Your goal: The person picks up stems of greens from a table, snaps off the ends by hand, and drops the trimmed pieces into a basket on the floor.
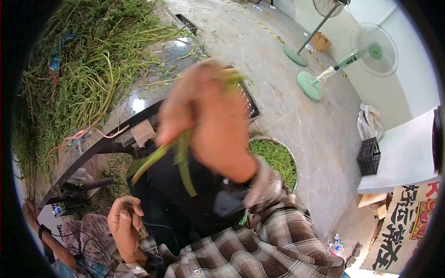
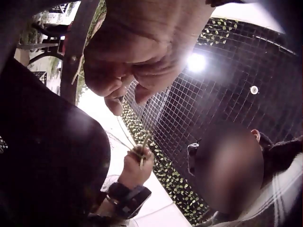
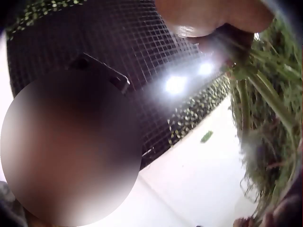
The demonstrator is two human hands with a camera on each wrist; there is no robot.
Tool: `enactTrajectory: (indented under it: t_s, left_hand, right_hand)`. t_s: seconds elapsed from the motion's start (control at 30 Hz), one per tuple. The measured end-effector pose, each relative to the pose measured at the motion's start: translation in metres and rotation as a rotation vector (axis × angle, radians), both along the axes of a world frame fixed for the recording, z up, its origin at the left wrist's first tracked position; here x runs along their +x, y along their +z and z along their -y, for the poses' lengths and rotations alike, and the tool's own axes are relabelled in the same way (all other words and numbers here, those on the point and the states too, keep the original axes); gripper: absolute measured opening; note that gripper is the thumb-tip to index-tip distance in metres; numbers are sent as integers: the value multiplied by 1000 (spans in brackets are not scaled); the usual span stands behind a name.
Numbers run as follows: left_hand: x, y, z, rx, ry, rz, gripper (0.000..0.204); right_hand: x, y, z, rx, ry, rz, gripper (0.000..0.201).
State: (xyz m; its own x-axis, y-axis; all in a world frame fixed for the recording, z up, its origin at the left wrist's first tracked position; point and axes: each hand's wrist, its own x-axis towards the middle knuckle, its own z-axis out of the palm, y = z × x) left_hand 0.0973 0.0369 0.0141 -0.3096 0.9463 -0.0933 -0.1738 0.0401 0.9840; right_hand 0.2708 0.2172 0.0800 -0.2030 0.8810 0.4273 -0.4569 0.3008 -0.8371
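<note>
Blurred by motion, my right hand [image 1: 218, 125] is raised in the middle of the head view, gripping a few green leafy stems [image 1: 185, 169]. Their cut ends hang below the fingers, and a green part shows past the far side. The left wrist view shows that same hand [image 2: 136, 168] with thin stems sticking out of it. In the right wrist view, stems [image 3: 270, 97] run down from the fingers. My left hand [image 1: 124, 224] is low by my lap, fingers loosely bent, with nothing visible in them.
A big heap of greens [image 1: 92, 78] covers the table at left. A round tub [image 1: 295, 169] of picked leaves stands on the floor to the right, near a black crate [image 1: 250, 99]. Fans [image 1: 309, 85] stand farther off. Another person's arm [image 1: 55, 245] shows lower left.
</note>
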Motion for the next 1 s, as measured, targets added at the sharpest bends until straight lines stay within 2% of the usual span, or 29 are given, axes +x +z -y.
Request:
enactTrajectory:
  t_s: [0.03, 0.07, 0.1, 0.23, 0.27, 0.33, 0.4, 0.43, 0.47, 0.5, 0.53, 0.6, 0.67, 0.73, 0.77, 0.8, 0.87, 0.93, 0.97, 1.0]
  left_hand:
    - [-1, 0, -2, -7, 2, 1, 42]
    - [-2, -1, -3, -41, 26, -13, 41]
    - [-3, -2, -5, -74, 50, -25, 40]
    - [-11, -9, -8, -101, 61, -24, 38]
    - [-13, -10, -9, -94, 61, -28, 34]
    - [-13, -9, -10, -88, 68, -35, 31]
    - [-10, -8, -11, -89, 92, -26, 35]
    - [-10, -7, -10, -90, 93, -28, 35]
    - [-9, -7, -10, -104, 84, -22, 34]
    - [-9, -6, -11, -112, 77, -15, 33]
    - [-10, -6, -11, -102, 82, -15, 33]
    - [-11, -6, -5, -105, 81, -25, 30]
    - [-13, -5, -1, -114, 82, -37, 30]
    - [-15, -5, -3, -117, 53, -56, 30]
    - [-15, -6, -4, -108, 45, -71, 30]
    - [-15, -6, -5, -97, 38, -86, 30]
    - [-12, -2, -9, -79, 24, -115, 29]
    - [-10, 4, -14, -62, 20, -141, 29]
    - [-9, 7, -16, -51, 35, -163, 27]
    - [-8, 10, -18, -40, 49, -184, 24]
  right_hand:
    - [18, -3, -13, 100, -97, -32, 43]
    - [35, 4, -17, 183, -274, -58, 39]
    - [54, 14, -20, 92, -268, -178, 35]
    - [113, 15, -42, 252, -612, -258, 38]
    - [119, 10, -50, 246, -606, -257, 38]
    - [128, -11, -75, 295, -840, -135, 35]
    - [154, -76, -123, 404, -1001, 499, 32]
    - [157, -119, -149, 389, -877, 636, 34]
    - [147, -159, -161, -49, -732, 695, 38]
    - [142, -209, -161, -66, -607, 702, 45]
    - [154, -282, -170, 2, -623, 971, 52]
    - [144, -294, -123, -90, -512, 1142, 54]
    - [161, -351, -110, -311, -339, 1184, 51]
    - [158, -332, -73, -384, -333, 1284, 45]
    - [165, -339, -60, -352, -361, 1201, 38]
    - [174, -345, -54, -394, -304, 1181, 33]
    - [192, -342, -34, -423, -329, 1165, 30]
    - [210, -341, -18, -564, -355, 1030, 28]
    - [221, -339, -15, -666, -311, 1039, 27]
    - [230, -334, -10, -664, -317, 1036, 27]
